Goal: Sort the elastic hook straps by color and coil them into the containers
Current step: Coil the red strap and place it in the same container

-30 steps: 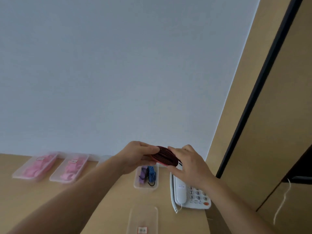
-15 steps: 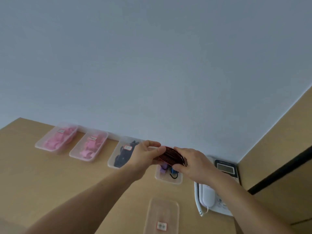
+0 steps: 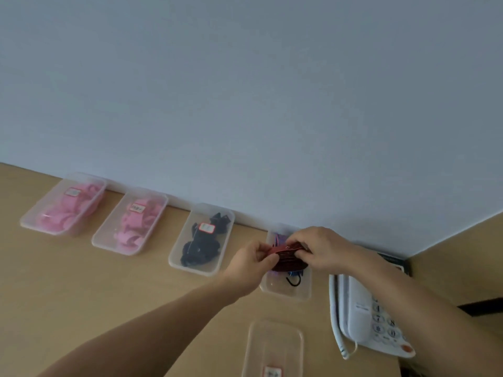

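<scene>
A coiled dark red strap (image 3: 289, 259) is held between my left hand (image 3: 251, 263) and my right hand (image 3: 321, 247), just above a clear container (image 3: 285, 291) that holds purple and blue straps with a black hook. Along the wall stand three more clear containers: two with pink straps (image 3: 64, 204) (image 3: 130, 221) and one with black straps (image 3: 201, 239). A clear labelled container (image 3: 273, 349) lies near the bottom edge of the view; no straps show in it.
A white desk telephone (image 3: 367, 317) with a coiled cord sits at the right on the wooden desk (image 3: 81, 289). Behind it stands a calculator (image 3: 397, 263), partly hidden. A wooden side panel (image 3: 457, 257) closes the right side.
The view has swung left and down, bringing all the wall containers into sight. Both hands have kept hold of the red coil and sunk closer to the container with purple and blue straps.
</scene>
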Tool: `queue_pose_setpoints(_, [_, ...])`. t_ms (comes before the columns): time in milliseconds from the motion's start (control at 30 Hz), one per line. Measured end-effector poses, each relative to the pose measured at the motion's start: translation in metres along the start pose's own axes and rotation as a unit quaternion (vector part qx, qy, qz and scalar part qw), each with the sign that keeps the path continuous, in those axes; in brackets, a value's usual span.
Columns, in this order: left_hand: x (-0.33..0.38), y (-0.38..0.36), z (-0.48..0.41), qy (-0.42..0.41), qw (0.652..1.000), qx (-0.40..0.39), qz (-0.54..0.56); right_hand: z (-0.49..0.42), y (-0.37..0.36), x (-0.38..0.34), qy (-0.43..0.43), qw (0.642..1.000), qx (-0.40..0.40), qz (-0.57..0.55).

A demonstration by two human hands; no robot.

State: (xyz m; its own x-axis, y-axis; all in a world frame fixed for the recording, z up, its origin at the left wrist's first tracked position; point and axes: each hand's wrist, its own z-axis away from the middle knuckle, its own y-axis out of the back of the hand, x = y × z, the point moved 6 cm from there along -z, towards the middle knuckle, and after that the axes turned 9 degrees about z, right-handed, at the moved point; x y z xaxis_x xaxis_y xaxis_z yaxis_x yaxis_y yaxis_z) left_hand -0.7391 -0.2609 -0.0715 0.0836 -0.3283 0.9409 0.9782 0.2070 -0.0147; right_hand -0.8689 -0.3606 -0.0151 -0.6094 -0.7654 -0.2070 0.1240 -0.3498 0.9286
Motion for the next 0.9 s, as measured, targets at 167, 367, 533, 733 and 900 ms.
queue_pose_setpoints(167, [-0.013, -0.004, 0.002, -0.019, 0.997, 0.034, -0.066, -0.010, -0.013, 0.007, 0.043, 0.999, -0.032, -0.003])
queue_pose_setpoints(367, [-0.020, -0.006, 0.002, -0.088, 0.941, 0.068, -0.320, -0.016, -0.022, 0.006, 0.103, 0.991, -0.068, 0.054])
queue_pose_setpoints(533, [-0.033, -0.013, 0.004, -0.066, 0.890, 0.030, -0.450, -0.022, -0.045, -0.003, 0.134, 0.973, -0.113, 0.152])
queue_pose_setpoints(733, [-0.039, -0.025, 0.004, -0.067, 0.906, -0.034, -0.417, -0.028, -0.063, -0.015, 0.147, 0.969, -0.100, 0.174])
queue_pose_setpoints(900, [-0.032, -0.027, 0.001, -0.078, 0.877, -0.002, -0.473, -0.019, -0.072, -0.011, 0.136, 0.971, -0.084, 0.180])
